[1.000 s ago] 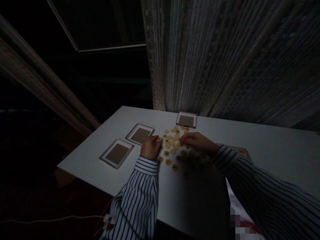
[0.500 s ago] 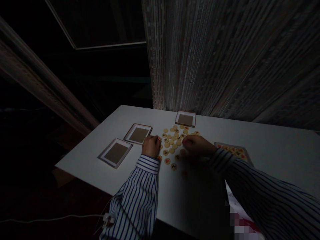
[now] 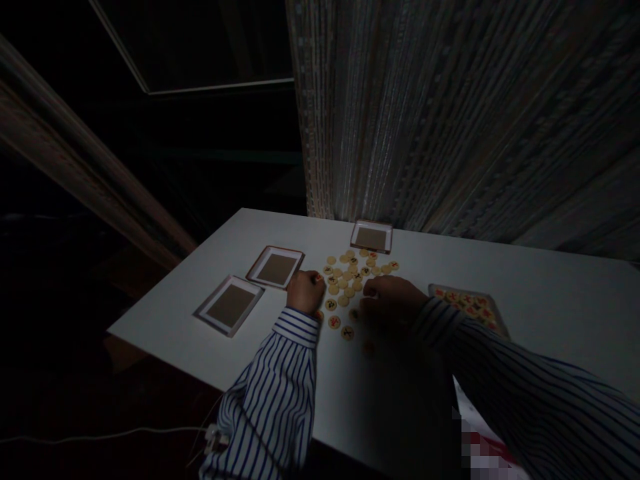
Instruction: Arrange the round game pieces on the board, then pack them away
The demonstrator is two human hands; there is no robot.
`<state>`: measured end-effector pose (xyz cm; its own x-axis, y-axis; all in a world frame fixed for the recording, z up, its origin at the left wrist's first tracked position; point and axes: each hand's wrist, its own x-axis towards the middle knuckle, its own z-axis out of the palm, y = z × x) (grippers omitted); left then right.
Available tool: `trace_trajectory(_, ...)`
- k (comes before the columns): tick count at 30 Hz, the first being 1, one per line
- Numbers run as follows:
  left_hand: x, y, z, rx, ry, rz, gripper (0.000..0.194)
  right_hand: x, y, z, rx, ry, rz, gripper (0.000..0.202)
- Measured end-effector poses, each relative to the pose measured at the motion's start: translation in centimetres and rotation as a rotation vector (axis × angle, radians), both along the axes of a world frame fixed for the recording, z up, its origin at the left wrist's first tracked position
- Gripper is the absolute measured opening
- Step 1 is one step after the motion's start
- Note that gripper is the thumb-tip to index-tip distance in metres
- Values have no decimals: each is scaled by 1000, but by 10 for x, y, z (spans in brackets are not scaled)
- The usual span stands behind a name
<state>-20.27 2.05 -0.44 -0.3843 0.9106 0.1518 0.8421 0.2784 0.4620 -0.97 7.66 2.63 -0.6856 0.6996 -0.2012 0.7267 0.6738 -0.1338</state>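
Note:
Many round, pale xiangqi pieces (image 3: 343,283) lie loose in the middle of the white table (image 3: 280,333); some show red or black characters, others are blank side up. On their left edge, my left hand (image 3: 305,291) is closed, pinching a red-marked xiangqi piece (image 3: 319,277) between thumb and fingers. Across the pile, my right hand (image 3: 393,299) hovers low over the pieces with its fingers curled in. What those fingers hold, if anything, is hidden. A clear-edged box (image 3: 473,308) right of my right hand contains rows of red-marked pieces, partly covered by my sleeve.
Two shallow trays, one nearer (image 3: 204,313) and one farther (image 3: 253,267), lie left of the pile. Another tray (image 3: 355,238) stands at the back edge, before a string curtain (image 3: 380,120). A white cable (image 3: 125,435) hangs at the lower left. The room is dim.
My right hand has drawn slightly down and left, uncovering a few pieces at the pile's far right. My left hand has barely shifted, still pinching its piece.

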Motion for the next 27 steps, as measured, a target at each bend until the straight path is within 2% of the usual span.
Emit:
trace_trajectory(7, 0, 1, 1, -24, -119, 29, 26, -6, 1, -2, 10, -50, 5, 29)
trace_trajectory(11, 0, 1, -2, -7, -111, 30, 27, -9, 1, -2, -23, -72, -30, 30)
trace_trajectory(16, 4, 1, -4, 155, -72, 51, 30, -13, -3, 0, -37, -66, -68, 30)
trace_trajectory(18, 7, 0, -4, 245, -79, -3, 27, -14, -5, 2, -47, -56, -89, 29)
trace_trajectory(24, 19, -4, -3, 419, -130, -271, 20, -14, -1, 3, -117, 33, -161, 24)
trace_trajectory(27, 24, -6, -3, 464, -168, -377, 22, -10, 7, 0, -264, 192, -191, 23)
